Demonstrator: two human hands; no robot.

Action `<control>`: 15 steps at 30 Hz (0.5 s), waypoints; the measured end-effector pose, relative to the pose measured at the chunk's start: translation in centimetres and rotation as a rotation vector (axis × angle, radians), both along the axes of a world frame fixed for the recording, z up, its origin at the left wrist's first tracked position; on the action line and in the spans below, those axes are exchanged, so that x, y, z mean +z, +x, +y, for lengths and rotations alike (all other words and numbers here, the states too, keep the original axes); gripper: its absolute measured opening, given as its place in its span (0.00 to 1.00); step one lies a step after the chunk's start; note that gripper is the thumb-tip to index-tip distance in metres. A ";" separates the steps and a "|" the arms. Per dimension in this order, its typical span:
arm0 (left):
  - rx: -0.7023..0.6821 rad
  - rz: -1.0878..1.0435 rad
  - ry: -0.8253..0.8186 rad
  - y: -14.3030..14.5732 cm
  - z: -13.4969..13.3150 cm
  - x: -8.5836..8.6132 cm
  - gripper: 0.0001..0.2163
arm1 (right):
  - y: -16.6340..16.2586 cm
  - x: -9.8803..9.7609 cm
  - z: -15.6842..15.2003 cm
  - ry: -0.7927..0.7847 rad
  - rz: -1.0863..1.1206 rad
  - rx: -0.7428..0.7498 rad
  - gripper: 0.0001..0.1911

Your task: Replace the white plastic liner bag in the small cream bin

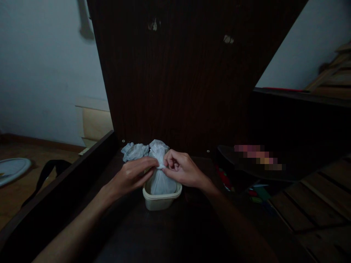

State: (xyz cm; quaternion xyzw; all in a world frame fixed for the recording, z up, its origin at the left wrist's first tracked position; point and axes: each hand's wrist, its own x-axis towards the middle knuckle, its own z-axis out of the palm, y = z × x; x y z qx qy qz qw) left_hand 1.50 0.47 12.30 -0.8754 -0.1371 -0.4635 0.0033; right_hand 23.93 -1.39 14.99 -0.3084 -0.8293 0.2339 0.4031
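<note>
A whitish, thin plastic bag [163, 182] sits in a small cream-coloured tub [161, 203] on the dark wooden surface. My left hand [138, 171] pinches the bag's gathered neck from the left, fingers pressed together. From the right, my right hand [182, 166] grips the same neck with curled fingers. Above the hands the bag's loose top puffs up. The bag's contents cannot be made out. Just behind my left hand lies a crumpled pale plastic bag [135, 151], touched by neither hand.
A tall dark wooden panel [175, 80] rises behind the tub. A raised wooden edge [90, 157] runs along the left. At the right stands a dark object [255, 175] with a blurred patch, and small coloured items [256, 199] lie below it.
</note>
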 end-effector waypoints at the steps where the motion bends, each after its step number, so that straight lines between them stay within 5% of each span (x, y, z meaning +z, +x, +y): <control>1: 0.001 0.004 0.006 -0.2 0.1 0.0 0.10 | 0.1 -0.2 0.0 -0.038 0.028 0.021 0.14; 5: -0.010 0.015 -0.028 -0.8 0.4 0.5 0.07 | 0.5 -0.4 -0.1 -0.133 0.155 0.054 0.15; 10: 0.024 -0.047 -0.205 -0.2 -0.6 2.0 0.08 | 0.6 -0.1 -0.6 -0.068 0.102 -0.009 0.14; 15: 0.087 0.010 -0.543 0.8 -1.0 2.8 0.11 | 0.1 -0.3 -0.9 0.003 0.091 -0.021 0.14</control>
